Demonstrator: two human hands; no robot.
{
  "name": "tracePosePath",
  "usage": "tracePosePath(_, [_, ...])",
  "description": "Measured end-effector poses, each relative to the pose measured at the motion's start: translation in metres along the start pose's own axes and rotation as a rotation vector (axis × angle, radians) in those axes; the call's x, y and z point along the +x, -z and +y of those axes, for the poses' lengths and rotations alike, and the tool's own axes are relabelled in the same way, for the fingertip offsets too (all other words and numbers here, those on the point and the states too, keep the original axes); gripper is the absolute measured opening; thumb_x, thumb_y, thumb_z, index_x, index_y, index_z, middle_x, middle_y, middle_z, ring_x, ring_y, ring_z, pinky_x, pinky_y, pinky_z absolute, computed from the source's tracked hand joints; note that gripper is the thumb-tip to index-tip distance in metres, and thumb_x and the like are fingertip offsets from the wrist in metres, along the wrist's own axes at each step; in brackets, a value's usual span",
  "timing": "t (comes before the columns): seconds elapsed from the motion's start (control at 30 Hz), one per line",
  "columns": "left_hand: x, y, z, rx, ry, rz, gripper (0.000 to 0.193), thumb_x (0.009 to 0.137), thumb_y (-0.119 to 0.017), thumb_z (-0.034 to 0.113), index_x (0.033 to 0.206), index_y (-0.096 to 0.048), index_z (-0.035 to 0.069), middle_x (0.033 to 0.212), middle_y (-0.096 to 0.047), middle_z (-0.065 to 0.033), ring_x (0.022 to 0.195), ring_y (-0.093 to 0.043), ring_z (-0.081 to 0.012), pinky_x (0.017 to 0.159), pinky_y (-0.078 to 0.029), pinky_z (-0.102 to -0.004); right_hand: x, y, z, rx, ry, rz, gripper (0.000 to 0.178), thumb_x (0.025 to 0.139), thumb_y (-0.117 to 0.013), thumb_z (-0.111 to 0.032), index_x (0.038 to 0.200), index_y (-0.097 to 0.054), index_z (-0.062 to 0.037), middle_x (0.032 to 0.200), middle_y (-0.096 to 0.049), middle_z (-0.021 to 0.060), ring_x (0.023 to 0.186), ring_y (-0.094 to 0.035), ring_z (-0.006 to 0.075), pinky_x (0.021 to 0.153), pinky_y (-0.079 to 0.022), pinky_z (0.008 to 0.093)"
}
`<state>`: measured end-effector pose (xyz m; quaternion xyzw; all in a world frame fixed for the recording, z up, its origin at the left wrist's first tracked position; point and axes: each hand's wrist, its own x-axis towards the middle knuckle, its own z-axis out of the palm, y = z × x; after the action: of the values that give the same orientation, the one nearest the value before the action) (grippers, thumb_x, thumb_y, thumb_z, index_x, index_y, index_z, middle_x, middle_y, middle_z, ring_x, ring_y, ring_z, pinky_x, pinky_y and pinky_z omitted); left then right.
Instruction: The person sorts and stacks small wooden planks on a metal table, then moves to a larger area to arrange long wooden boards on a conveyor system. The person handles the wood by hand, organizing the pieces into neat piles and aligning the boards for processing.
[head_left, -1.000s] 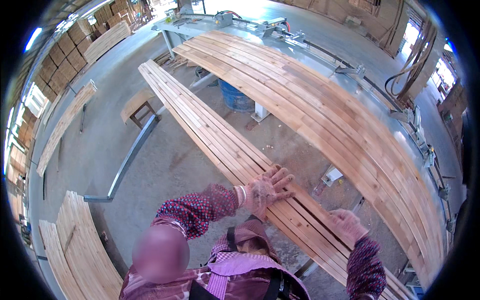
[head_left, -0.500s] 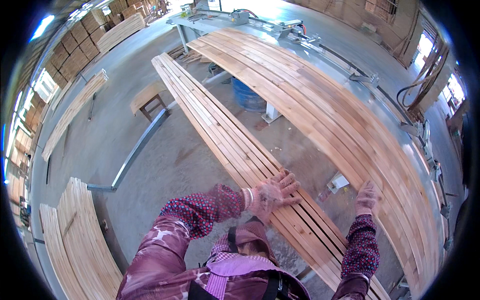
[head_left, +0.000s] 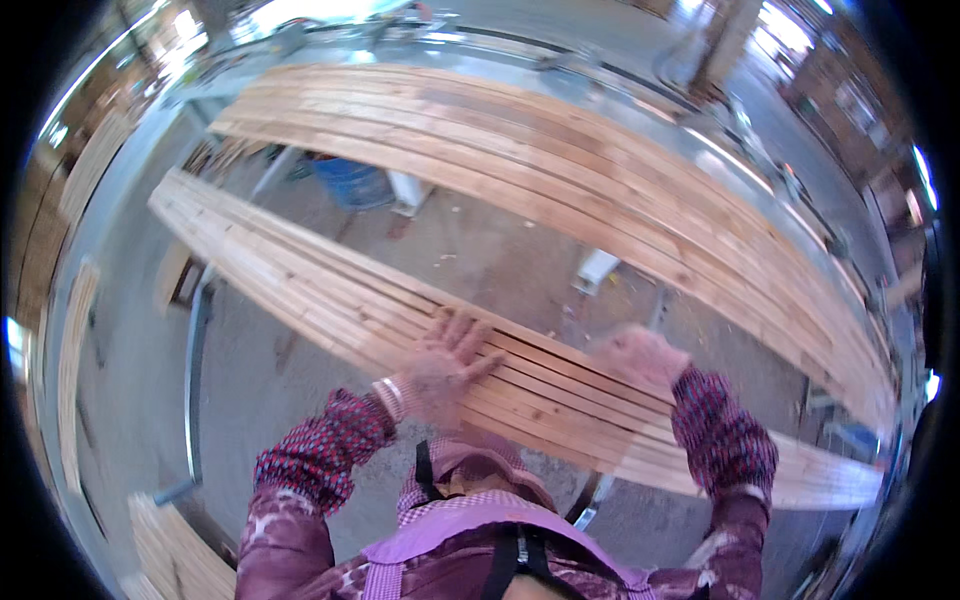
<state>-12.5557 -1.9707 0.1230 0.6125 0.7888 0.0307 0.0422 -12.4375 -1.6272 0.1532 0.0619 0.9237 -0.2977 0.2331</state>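
Long pale wooden boards (head_left: 300,265) lie side by side in a narrow row across the view, with dark gaps between some of them. My left hand (head_left: 440,368), in a work glove with a knitted cuff, rests on these boards, its fingers spread flat. By the far edge of the same row is my gloved right hand (head_left: 645,357), smeared by motion; its fingers cannot be made out. Beyond the gap, a wider row of planks (head_left: 480,130) lies on a long metal bench (head_left: 240,85), apart from both hands.
Under the bench stand a blue drum (head_left: 352,183) and a white metal leg (head_left: 598,270). A bent metal bar (head_left: 192,400) stands at left. More timber (head_left: 175,550) lies at lower left, and another stack (head_left: 75,370) at far left.
The view has turned right, so both board rows lie more crosswise. My right hand has left the bench planks' edge and come left to the near boards. My left hand stays on the near boards.
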Motion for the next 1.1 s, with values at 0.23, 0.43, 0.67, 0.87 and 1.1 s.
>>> tracePosePath(0.23, [0.016,0.001,0.003,0.010,-0.047,-0.004,0.100,0.055,-0.076,0.057,0.143,-0.050,0.018,0.149,-0.039,-0.0272,0.139,-0.031,-0.0540,0.116,-0.018,-0.0662,0.120,0.041,0.093,-0.744,-0.262,0.730,0.039,0.086,-0.062,-0.026,0.117,-0.059,-0.0033,0.113,-0.065,0.0183,0.095,-0.067,0.0368,0.079,-0.054,0.0447])
tracePosePath(0.43, [0.009,-0.001,0.000,-0.049,-0.028,-0.015,0.100,0.057,-0.075,0.060,0.144,-0.050,0.018,0.149,-0.038,-0.0273,0.140,-0.028,-0.0544,0.117,-0.013,-0.0662,0.132,0.032,0.102,-0.700,-0.307,0.415,0.027,0.088,-0.060,-0.018,0.110,-0.066,-0.0031,0.110,-0.067,0.0190,0.094,-0.068,0.0318,0.074,-0.055,0.0448])
tracePosePath(0.67, [0.005,-0.002,-0.002,-0.065,-0.018,0.000,0.091,0.064,-0.068,0.055,0.145,-0.049,0.018,0.147,-0.040,-0.0269,0.140,-0.031,-0.0507,0.118,-0.013,-0.0657,-0.005,-0.027,0.004,-0.220,-0.014,-0.025,0.058,0.094,-0.050,-0.059,0.110,-0.070,-0.0077,0.111,-0.066,0.0219,0.104,-0.064,0.0401,0.090,-0.052,0.0445])
tracePosePath(0.87, [0.009,-0.007,-0.006,-0.058,-0.040,-0.007,0.088,0.064,-0.064,0.052,0.144,-0.050,0.018,0.146,-0.043,-0.0242,0.139,-0.035,-0.0490,0.118,-0.015,-0.0648,0.014,-0.021,-0.010,-0.322,-0.107,-0.122,0.057,0.092,-0.051,-0.059,0.106,-0.070,-0.0078,0.099,-0.067,0.0196,0.104,-0.064,0.0381,0.092,-0.051,0.0454])
tracePosePath(1.1, [0.000,0.018,-0.003,-0.091,-0.039,-0.119,0.077,0.077,-0.065,0.052,0.143,-0.049,0.015,0.150,-0.039,-0.0228,0.142,-0.033,-0.0481,0.118,-0.018,-0.0642,0.143,0.052,0.054,-0.571,-0.341,0.576,0.054,0.080,-0.071,-0.038,0.119,-0.062,-0.0032,0.114,-0.066,0.0175,0.108,-0.063,0.0302,0.089,-0.051,0.0395])
